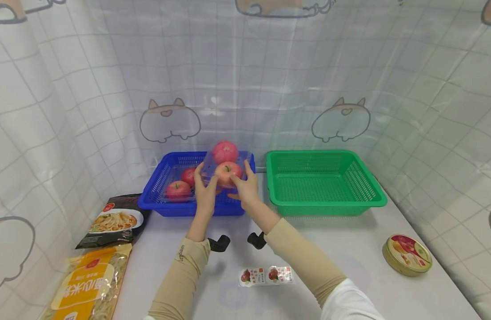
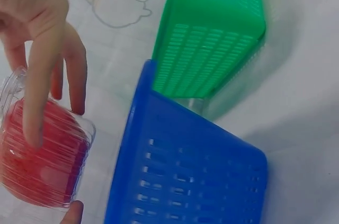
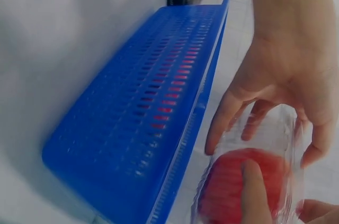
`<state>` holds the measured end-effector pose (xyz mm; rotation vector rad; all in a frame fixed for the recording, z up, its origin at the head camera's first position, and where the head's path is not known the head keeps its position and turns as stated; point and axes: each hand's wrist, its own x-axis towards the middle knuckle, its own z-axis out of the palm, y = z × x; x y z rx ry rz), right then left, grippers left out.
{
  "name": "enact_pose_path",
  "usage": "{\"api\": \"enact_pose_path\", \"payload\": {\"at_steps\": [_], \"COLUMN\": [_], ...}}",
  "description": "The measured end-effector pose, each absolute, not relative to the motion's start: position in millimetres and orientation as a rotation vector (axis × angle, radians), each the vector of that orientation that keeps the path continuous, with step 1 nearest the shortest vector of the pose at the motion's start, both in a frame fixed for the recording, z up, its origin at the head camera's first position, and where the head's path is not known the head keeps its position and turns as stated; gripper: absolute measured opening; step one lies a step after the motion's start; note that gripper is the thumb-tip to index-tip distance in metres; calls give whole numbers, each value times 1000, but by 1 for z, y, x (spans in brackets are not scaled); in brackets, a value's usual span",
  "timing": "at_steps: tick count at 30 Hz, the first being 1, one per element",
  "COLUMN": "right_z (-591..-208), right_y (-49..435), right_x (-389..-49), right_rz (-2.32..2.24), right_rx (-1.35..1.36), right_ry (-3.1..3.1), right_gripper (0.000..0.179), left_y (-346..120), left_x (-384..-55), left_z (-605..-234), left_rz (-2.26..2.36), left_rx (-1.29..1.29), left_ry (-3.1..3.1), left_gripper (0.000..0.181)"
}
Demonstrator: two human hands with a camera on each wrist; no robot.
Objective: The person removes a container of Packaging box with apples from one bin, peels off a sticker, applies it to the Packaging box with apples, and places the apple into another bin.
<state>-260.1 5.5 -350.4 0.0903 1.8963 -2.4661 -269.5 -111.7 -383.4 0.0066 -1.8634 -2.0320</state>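
Both hands grip a clear plastic box (image 3: 233, 128) with two red apples (image 1: 228, 174) in it, raised over the right part of the blue basket (image 1: 157, 205). The left hand (image 1: 205, 191) holds its left side, and the right hand (image 1: 246, 184) holds its right side with the thumb over the front apple. In the left wrist view, fingers (image 2: 39, 86) of a hand lie across the clear plastic. Inside the blue basket, at its left, more apples (image 1: 178, 191) sit under clear plastic.
A green basket (image 1: 371, 202) stands right of the blue one. At left lie a black noodle packet (image 1: 113, 221) and a yellow packet (image 1: 89, 284). A round tin (image 1: 407, 254) is at the right. A strip of apple stickers (image 1: 266, 276) lies in front.
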Motion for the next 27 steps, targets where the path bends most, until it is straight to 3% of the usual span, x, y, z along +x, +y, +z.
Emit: {"api": "enact_pose_path", "payload": {"at_steps": [14,27], "right_z": [-345,-337], "right_y": [63,116], "right_x": [-266,-278], "right_rz": [-2355,-2142], "right_rx": [29,-323], "right_ry": [2332,2259], "right_gripper": [69,65], "left_y": [-128,-144], "left_x": [-255,-255], "left_z": [-354,-360], "left_rz": [-2200,-2242], "left_rx": [-25,-299], "left_ry": [-1950,-2224], "left_gripper": [57,56]}}
